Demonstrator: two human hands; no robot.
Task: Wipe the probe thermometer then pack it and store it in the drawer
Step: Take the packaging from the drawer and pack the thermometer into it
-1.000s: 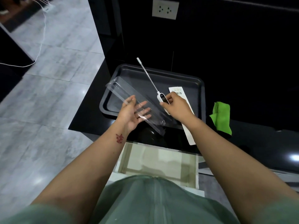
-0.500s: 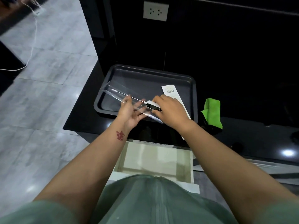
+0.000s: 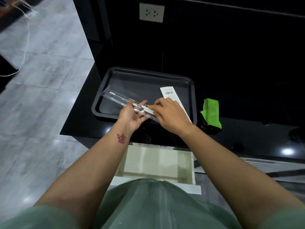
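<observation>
Right hand (image 3: 171, 117) is pinching the white handle end of the probe thermometer (image 3: 147, 109), fingertips closed on it, with the thin metal probe running off to the far left inside the clear plastic case (image 3: 118, 97). Left hand (image 3: 132, 117) is palm-up under the case, fingers curled loosely around its near end, so it's cradling the packaging. Both hands sit just above the near edge of the dark baking tray (image 3: 189, 83), and the far end of the case hangs over the tray's left half; can't really tell if it's touching the tray floor or floating a bit above it.

Also in the tray, on the right side, there's a white paper insert (image 3: 169, 93) with a barcode on it, partly hidden behind the right hand. Just right of the tray, a bright green cloth (image 3: 212, 111) is bunched up on the glossy black counter (image 3: 79, 123). Below the counter edge, right in front of the person, the drawer (image 3: 158, 164) is pulled open and pale inside. On the dark wall at the far side there's a grey wall socket (image 3: 151, 12). Grey tiled floor (image 3: 41, 104) on the left.
</observation>
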